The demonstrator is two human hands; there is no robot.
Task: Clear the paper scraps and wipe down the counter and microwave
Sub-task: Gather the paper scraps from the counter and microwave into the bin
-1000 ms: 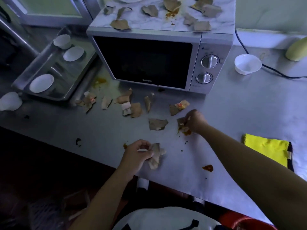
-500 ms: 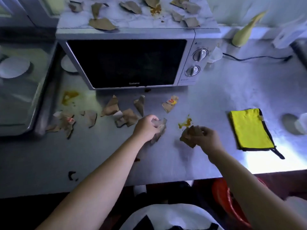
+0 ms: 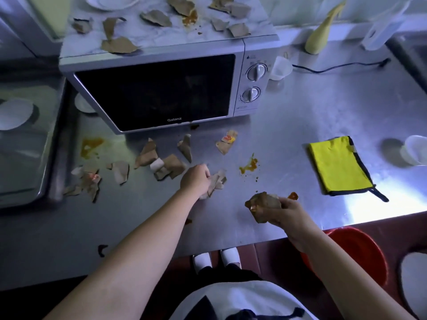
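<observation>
Head | left hand (image 3: 195, 179) clutches crumpled paper scraps (image 3: 217, 181) | right hand (image 3: 288, 213) grips sauce-stained wad (image 3: 263, 204) | brushed-steel counter (image 3: 300, 125)

Reddish floor (image 3: 265, 258), pale wall (image 3: 288, 10) behind.

One view only, so no overlap between views is to be noted. The scene is taken from a head-worn wide-angle camera, aimed forward and steeply down. The counter (image 3: 323, 107) is seen from its front edge, at arm's reach. The microwave (image 3: 152, 88) is framed upper centre, door and top both visible. Paper scraps (image 3: 119, 46) on its top are cut by the upper border. Forearms are seen entering from the bottom, left hand (image 3: 196, 179) near centre, right hand (image 3: 286, 213) lower right. A tray (image 3: 59, 158) is cropped at the left border. Floor, shoes (image 3: 230, 256) and a red basin (image 3: 360, 250) are caught below the counter edge. Lines are bent toward the corners.
</observation>
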